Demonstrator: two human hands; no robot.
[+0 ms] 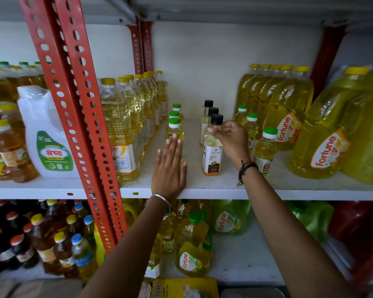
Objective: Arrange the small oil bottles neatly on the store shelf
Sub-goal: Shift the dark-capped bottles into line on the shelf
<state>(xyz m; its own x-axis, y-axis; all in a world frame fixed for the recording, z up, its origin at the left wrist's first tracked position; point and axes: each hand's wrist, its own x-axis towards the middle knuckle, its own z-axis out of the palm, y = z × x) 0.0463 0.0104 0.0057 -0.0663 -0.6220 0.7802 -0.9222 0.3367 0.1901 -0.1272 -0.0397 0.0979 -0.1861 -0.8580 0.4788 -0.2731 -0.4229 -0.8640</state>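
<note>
1. right hand [232,139] is pinching the neck of the front black-cap bottle [212,151]; left hand [170,166] is flat and released against the front green-cap bottle [174,134]
2. both stand upright near the shelf [213,188] front edge, with a gap between the rows
3. the rear bottles are mostly hidden, so I can't judge how straight the rows are

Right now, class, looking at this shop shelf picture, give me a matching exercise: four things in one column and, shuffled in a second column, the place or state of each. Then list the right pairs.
Column one:
1. Left hand
2. Right hand
3. White plastic jug with green label
4. Large yellow oil jug with orange fortune label

Column two:
A. Far right of the shelf
B. Flat against the front small green-capped oil bottle
C. Left of the red perforated metal post
D. Pinching the neck of the front black-capped bottle

Pairs: 1-B, 2-D, 3-C, 4-A
</note>
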